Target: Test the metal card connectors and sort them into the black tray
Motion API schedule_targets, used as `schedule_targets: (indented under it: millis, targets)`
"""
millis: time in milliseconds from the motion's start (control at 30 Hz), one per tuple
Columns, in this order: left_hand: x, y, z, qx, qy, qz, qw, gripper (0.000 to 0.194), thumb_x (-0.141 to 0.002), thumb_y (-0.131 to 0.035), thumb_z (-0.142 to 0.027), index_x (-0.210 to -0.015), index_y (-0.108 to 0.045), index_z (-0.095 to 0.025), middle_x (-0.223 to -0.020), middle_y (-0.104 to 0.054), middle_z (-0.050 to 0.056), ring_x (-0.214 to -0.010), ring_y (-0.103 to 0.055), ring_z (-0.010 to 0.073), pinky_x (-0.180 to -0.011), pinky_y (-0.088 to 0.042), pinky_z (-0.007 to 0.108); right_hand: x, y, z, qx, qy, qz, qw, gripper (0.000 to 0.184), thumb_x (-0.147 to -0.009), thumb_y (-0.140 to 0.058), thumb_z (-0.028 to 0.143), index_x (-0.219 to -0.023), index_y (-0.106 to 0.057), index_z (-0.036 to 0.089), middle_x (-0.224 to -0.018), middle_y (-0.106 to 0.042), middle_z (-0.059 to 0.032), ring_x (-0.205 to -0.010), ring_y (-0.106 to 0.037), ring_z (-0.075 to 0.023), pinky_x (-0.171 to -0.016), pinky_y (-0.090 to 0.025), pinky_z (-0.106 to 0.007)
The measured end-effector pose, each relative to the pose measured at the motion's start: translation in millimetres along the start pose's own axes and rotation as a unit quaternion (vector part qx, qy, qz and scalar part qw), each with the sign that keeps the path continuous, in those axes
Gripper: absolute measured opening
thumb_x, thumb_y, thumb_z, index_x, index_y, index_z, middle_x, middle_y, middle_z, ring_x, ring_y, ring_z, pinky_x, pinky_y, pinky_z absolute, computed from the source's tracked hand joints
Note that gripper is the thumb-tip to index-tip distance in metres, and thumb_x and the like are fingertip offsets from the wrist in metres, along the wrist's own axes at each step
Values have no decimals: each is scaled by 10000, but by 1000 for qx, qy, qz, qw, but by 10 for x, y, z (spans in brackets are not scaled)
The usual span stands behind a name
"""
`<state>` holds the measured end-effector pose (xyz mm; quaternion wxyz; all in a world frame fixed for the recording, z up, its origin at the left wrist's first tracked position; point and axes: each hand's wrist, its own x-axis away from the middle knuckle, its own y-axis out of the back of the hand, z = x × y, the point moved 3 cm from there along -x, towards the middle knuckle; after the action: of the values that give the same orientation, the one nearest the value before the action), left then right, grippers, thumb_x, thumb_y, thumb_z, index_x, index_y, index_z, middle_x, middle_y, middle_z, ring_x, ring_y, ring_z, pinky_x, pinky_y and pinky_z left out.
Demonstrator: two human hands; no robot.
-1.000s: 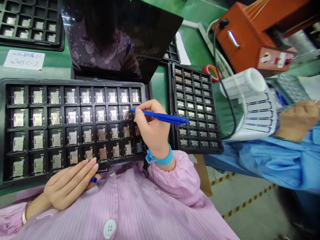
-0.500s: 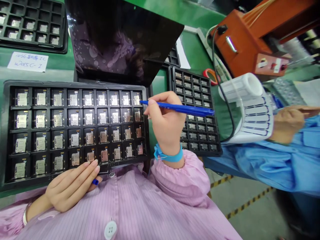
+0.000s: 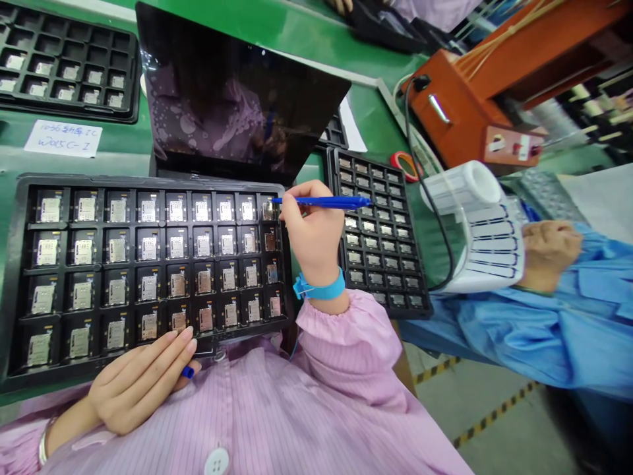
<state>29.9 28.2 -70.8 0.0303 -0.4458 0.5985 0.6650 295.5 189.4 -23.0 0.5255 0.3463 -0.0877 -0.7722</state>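
Observation:
A long black tray (image 3: pixel 14 264) with several rows of small metal parts lies in front of me. My right hand (image 3: pixel 311 237) grips a blue pen-like tool (image 3: pixel 321 201); its tip is at the top right pocket of the tray. My left hand (image 3: pixel 133 382) rests on the tray's near edge, fingers held together over a small blue piece (image 3: pixel 187 372).
A dark glossy panel (image 3: pixel 237 112) leans behind the tray. A second parts tray (image 3: pixel 380 231) lies to the right, a third (image 3: pixel 64 66) at the far left with a paper label (image 3: pixel 62 138). A person in a blue sleeve (image 3: pixel 544 330) handles a white label roll (image 3: pixel 475 218) beside an orange machine (image 3: pixel 469 99).
My right hand has moved the blue tool up the tray's right column, from the second row to the top right pocket. My left hand has stayed put.

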Motion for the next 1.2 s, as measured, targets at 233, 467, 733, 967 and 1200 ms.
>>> schedule_targets:
  millis: [233, 467, 733, 967, 1200]
  targets:
    - [1, -15, -2, -8, -4, -2, 1000, 196, -912, -626, -143, -1084, -721, -146, -1174, -725, 20, -1134, -654, 131, -1106, -412, 230, -25, 16, 68, -35, 4, -25, 999, 165, -810, -557, 113, -696, -519, 226, -637, -542, 49, -573, -546, -122, -549, -433, -278]
    - [13, -7, 4, -14, -10, 0, 1000, 189, -922, -614, -161, -1076, -724, -159, -1191, -716, 15, -1197, -620, 134, -1133, -387, 235, -35, -120, 170, -53, 7, 30, 998, 157, -818, -568, 115, -708, -538, 223, -636, -554, 57, -554, -545, -113, -539, -428, -271]
    - [-46, 9, 3, -14, -15, 0, 1000, 197, -893, -653, -156, -1076, -721, -128, -1139, -740, 25, -1161, -637, 135, -1113, -402, 223, -25, -185, 163, -35, 4, 53, 998, 148, -816, -561, 121, -705, -540, 217, -632, -565, 54, -583, -549, -118, -567, -428, -269]
    - [-78, 0, 6, -9, -14, -11, 1000, 168, -878, -675, -151, -1033, -741, -144, -1104, -752, 22, -1062, -678, 136, -1059, -429, 213, -25, -195, 274, -61, 27, 35, 997, 151, -818, -549, 123, -705, -527, 219, -652, -553, 51, -573, -539, -113, -549, -427, -269]
    - [-95, 9, 20, -22, -21, -18, 999, 181, -901, -652, -180, -1054, -735, -132, -1093, -755, 8, -1047, -676, 119, -1008, -450, 204, -18, -376, 352, -57, 28, 94, 994, 130, -836, -557, 172, -717, -528, 217, -650, -568, 48, -581, -555, -118, -545, -416, -269]
